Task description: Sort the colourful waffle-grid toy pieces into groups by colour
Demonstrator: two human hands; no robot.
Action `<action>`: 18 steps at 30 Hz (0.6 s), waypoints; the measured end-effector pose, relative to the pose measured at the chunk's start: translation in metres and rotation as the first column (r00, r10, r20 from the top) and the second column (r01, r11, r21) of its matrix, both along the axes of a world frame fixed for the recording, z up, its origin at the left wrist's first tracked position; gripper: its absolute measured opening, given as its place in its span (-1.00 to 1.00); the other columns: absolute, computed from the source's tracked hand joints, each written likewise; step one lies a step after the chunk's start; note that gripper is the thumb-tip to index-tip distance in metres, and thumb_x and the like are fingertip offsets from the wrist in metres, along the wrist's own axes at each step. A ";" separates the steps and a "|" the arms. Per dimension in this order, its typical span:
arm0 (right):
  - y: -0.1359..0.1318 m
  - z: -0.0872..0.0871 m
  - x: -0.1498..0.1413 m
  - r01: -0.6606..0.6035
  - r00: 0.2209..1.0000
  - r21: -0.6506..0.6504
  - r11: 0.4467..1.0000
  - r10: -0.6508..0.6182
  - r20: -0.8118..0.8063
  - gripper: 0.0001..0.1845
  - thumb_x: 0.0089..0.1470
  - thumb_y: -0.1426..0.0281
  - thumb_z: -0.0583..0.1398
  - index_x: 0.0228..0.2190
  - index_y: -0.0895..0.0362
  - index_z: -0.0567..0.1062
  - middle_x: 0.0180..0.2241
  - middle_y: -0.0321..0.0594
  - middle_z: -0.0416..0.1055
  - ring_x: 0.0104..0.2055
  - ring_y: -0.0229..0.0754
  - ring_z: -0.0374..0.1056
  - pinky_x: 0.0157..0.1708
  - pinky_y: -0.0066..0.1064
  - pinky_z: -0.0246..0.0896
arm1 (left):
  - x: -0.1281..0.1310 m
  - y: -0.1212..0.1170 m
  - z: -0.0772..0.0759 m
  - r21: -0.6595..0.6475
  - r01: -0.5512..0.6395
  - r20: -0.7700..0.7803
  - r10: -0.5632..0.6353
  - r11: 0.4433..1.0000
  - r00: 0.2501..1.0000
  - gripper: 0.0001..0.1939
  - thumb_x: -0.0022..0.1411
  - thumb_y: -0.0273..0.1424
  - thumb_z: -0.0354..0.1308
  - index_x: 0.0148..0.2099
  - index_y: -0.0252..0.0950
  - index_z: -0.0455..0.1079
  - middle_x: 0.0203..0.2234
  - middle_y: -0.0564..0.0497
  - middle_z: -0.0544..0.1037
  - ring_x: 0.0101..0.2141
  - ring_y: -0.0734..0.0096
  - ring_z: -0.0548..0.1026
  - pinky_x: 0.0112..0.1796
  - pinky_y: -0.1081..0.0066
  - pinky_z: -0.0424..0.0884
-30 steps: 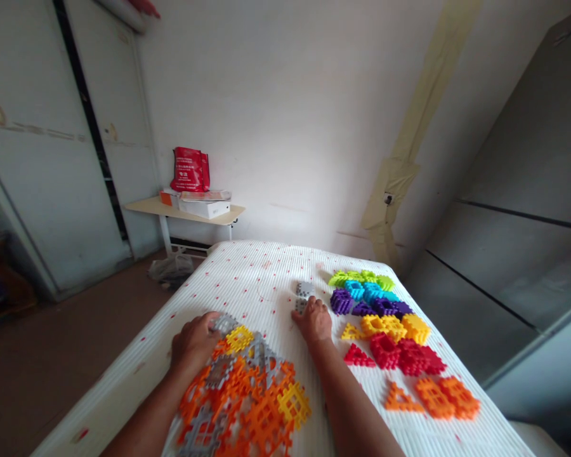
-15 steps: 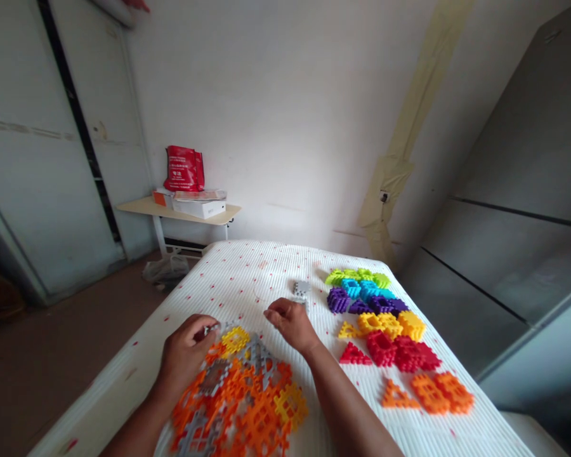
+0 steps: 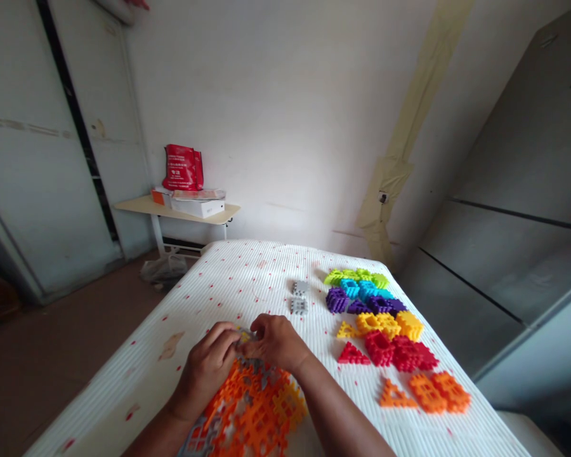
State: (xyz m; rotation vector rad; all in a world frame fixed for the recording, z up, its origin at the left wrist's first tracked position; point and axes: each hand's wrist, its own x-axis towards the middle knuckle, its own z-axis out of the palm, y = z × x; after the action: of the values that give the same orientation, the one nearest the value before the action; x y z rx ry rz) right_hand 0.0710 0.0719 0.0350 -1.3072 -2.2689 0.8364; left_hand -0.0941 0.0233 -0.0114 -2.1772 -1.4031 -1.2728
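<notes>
Both of my hands meet over the far end of a loose pile of interlocking plastic building pieces, mostly orange [image 3: 261, 416] with some grey and yellow ones. My left hand [image 3: 209, 362] has its fingers closed around the edge of a grey building piece [image 3: 244, 334], partly hidden by the fingers. Close against it, my right hand [image 3: 278, 343] is curled with fingertips pressed down; what they grip is covered. A yellow piece [image 3: 289, 405] lies at the pile's right side. Beyond my right hand sit two small grey stacks [image 3: 299, 306] of pieces.
Sorted rows stand on the right of the white covered bed [image 3: 209, 279]: lime green [image 3: 356, 277], light blue [image 3: 365, 289], purple [image 3: 337, 299], yellow [image 3: 385, 325], red [image 3: 406, 352] and orange [image 3: 428, 392]. A side table [image 3: 143, 205] with boxes and a red bag [image 3: 183, 168] stands behind.
My right hand has moved back from beside the grey stacks to the pile. My left hand has shifted right to meet it, and both grey stacks now show fully.
</notes>
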 end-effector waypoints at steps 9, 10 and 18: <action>0.029 0.005 0.036 0.444 0.851 0.394 0.805 -0.517 0.097 -0.64 -0.09 0.28 0.25 -0.22 0.17 0.44 -0.28 -0.12 0.46 -0.26 -0.15 0.38 -0.32 -0.45 0.17 | -0.008 0.008 -0.006 -0.024 -0.087 0.076 0.088 0.996 0.993 -0.70 0.21 -0.49 0.00 0.00 -0.21 0.29 -0.13 -0.05 0.39 -0.12 0.38 0.44 -0.13 0.44 0.40; 0.033 0.002 0.043 0.481 0.808 0.438 0.760 -0.578 0.116 -0.65 -0.07 0.29 0.24 -0.21 0.18 0.43 -0.27 -0.11 0.46 -0.22 -0.12 0.37 -0.30 -0.44 0.17 | -0.010 0.009 -0.007 -0.037 -0.092 0.087 0.095 0.995 0.992 -0.72 0.21 -0.48 0.00 -0.02 -0.21 0.31 -0.13 -0.04 0.39 -0.13 0.38 0.44 -0.14 0.44 0.41; 0.050 -0.032 0.057 0.473 0.723 0.495 0.729 -0.642 0.256 -0.74 -0.01 0.28 0.20 -0.29 0.19 0.44 -0.32 -0.08 0.47 -0.24 -0.11 0.39 -0.35 -0.46 0.17 | -0.013 0.014 -0.012 -0.059 -0.100 0.122 0.106 0.993 0.987 -0.80 0.21 -0.43 0.00 -0.14 -0.20 0.39 -0.17 0.00 0.43 -0.18 0.41 0.48 -0.20 0.47 0.45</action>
State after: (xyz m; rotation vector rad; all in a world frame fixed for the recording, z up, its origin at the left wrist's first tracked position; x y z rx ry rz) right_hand 0.1281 0.1222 0.0034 -1.9495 -1.9386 -0.1429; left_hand -0.1076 0.0375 -0.0235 -2.0597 -1.5929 -1.3698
